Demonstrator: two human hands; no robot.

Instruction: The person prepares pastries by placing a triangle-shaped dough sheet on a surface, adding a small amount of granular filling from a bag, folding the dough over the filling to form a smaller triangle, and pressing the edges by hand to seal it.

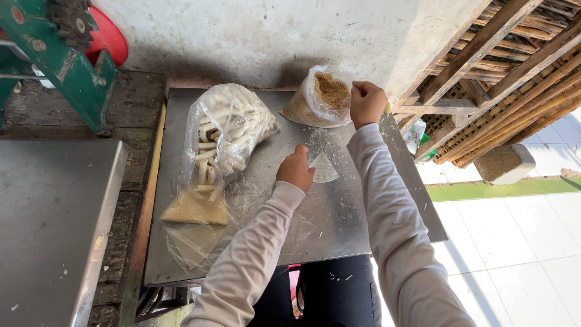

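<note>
Head view, looking down on a steel worktable against a plastered wall: from where I watch, the left hand rests with curled fingers on the edge of a pale triangular wrapper lying flat near the table's middle. The right hand, closed into a fist, hovers at the mouth of an open plastic bag of brown crumb filling at the far side; I cannot tell whether it holds a pinch. The two hands are apart.

At the left, a clear bag of pale rolled sticks lies bulging and looks well filled, which I read as a good deal of rolling already done. Nearer, a stack of triangular wrappers waits in loose plastic, so more seems left. The wrapper under the left hand looks bare of filling and unrolled. A green geared machine stands far left.
</note>
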